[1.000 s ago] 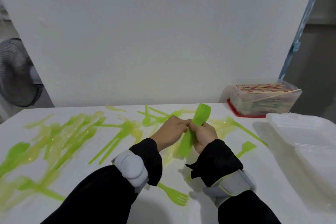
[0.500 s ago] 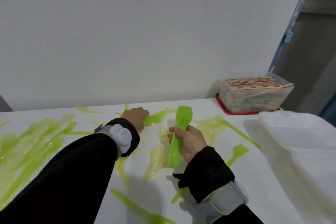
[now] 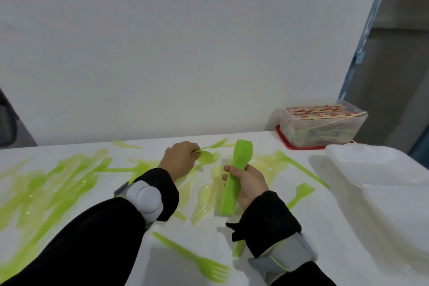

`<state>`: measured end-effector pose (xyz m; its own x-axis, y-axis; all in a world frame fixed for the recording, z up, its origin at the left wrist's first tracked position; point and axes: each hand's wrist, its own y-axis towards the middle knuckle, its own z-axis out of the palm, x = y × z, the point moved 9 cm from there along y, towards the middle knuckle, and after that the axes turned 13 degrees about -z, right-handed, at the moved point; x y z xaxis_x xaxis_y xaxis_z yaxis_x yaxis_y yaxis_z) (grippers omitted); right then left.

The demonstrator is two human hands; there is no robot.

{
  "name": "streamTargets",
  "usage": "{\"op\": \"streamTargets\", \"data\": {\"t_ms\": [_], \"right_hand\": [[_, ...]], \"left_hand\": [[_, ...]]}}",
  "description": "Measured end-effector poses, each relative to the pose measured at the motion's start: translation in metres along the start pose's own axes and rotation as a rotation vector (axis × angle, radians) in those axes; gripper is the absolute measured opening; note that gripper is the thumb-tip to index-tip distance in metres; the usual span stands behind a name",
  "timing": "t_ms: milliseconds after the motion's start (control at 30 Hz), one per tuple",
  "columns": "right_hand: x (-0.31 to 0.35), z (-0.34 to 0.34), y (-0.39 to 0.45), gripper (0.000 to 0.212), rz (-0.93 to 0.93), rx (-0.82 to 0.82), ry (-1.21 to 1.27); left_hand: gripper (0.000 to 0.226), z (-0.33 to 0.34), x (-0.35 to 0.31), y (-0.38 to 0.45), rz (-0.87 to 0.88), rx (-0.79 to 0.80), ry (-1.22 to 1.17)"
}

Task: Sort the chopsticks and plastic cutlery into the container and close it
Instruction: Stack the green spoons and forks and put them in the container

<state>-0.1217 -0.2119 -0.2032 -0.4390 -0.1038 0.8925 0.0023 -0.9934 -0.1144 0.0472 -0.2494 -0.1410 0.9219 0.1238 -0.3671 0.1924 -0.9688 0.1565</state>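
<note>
Table (image 3: 267, 251): white; fills lower frame.
Foam container (image 3: 380, 183): lower right, well apart from both hands.
Chopstick tub (image 3: 322, 126): centre right, on red lid.
Loose cutlery (image 3: 58, 183): left half of table.
Right hand (image 3: 249, 183): centre; grips stacked green cutlery bundle (image 3: 234, 174) upright.
Left hand (image 3: 181, 160): just left; pinches a pale spoon (image 3: 206, 157) on the table.

white table (image 3: 267, 234) w/ green plastic cutlery (image 3: 58, 183) strewn across left + middle, mostly blurred. single fork (image 3: 197, 260) near front edge, another fork (image 3: 300, 194) right of centre. back right: clear container (image 3: 322, 126) w/ chopsticks, on red lid (image 3: 301, 147). right side: white foam boxes (image 3: 383, 183) stacked.
</note>
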Motion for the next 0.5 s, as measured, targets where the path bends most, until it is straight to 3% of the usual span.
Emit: {"op": "streamTargets", "data": {"t_ms": [133, 200, 333, 500], "right_hand": [[0.004, 0.011, -0.010, 0.014, -0.035, 0.003, 0.059], [0.004, 0.021, -0.016, 0.015, -0.039, 0.032, 0.084], [0.005, 0.030, -0.025, 0.016, -0.059, 0.061, 0.103], [-0.002, 0.038, -0.033, 0.019, -0.062, 0.128, 0.113]], "left_hand": [[0.013, -0.023, -0.017, -0.027, -0.194, 0.152, -0.690], [0.008, -0.020, -0.029, -0.043, -0.258, 0.227, -0.891], [0.018, -0.012, -0.037, -0.060, -0.324, 0.171, -0.941], [0.013, -0.002, -0.033, -0.071, -0.389, 0.066, -0.899]]}}
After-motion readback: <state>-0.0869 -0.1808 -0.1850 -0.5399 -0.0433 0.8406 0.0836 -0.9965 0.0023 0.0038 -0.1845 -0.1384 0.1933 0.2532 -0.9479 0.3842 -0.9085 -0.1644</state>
